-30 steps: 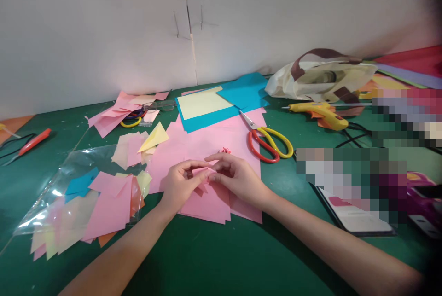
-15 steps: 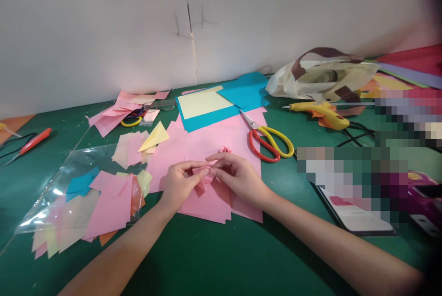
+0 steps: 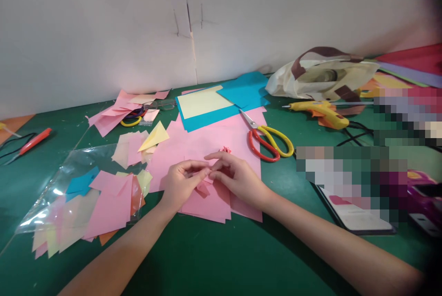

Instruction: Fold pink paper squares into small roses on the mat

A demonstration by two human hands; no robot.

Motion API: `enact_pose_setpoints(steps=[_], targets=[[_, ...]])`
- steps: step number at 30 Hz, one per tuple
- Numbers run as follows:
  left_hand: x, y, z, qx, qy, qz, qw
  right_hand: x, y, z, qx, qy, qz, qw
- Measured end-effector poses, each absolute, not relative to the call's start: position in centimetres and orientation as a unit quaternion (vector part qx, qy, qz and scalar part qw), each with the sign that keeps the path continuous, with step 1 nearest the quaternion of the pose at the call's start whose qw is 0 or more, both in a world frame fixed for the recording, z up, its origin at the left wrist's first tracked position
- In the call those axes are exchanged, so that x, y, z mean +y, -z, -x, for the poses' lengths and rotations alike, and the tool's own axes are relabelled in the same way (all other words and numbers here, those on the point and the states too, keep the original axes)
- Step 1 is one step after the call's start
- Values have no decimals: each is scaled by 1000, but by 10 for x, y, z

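Left hand (image 3: 179,185) and right hand (image 3: 235,177) meet fingertip to fingertip low over the surface (image 3: 207,259), each grip pinching the small pink folded paper (image 3: 203,186) between them.

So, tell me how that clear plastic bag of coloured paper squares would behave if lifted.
Probably floppy: the clear plastic bag lies flat and wrinkled. Likely light, since it holds only thin paper squares. Some squares poke past its near edge, so they may slide out.

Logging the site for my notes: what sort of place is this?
Probably a paper-craft bench: cut coloured paper covers a green table, scissors and a glue gun lie on it, and the left hand and right hand pinch a folded pink piece.
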State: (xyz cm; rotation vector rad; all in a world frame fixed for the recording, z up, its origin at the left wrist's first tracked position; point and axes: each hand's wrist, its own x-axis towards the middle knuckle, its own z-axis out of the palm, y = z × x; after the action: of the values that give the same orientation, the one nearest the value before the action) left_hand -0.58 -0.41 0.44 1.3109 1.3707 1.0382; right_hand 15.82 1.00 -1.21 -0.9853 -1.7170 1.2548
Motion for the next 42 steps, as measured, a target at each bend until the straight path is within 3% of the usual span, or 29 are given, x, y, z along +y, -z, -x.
enact_pose_setpoints(steps=[12,22,28,32,35,42], targets=[[-4,-4,5,530,-464,-506,497,8,10,-157,-663,-510,388,387],[-6,-6,3,487,-466,-513,532,16,15,-161,-525,-582,373,497],[-6,-9,2,539,-459,-499,500,14,14,-160,-569,-566,365,473],[-5,-6,4,553,-465,-508,468,10,12,-159,-609,-514,360,485],[-4,-3,6,552,-500,-495,448,7,9,-158,-669,-413,350,509],[-4,-7,6,516,-452,-530,499,1,10,-159,-786,-203,285,509]])
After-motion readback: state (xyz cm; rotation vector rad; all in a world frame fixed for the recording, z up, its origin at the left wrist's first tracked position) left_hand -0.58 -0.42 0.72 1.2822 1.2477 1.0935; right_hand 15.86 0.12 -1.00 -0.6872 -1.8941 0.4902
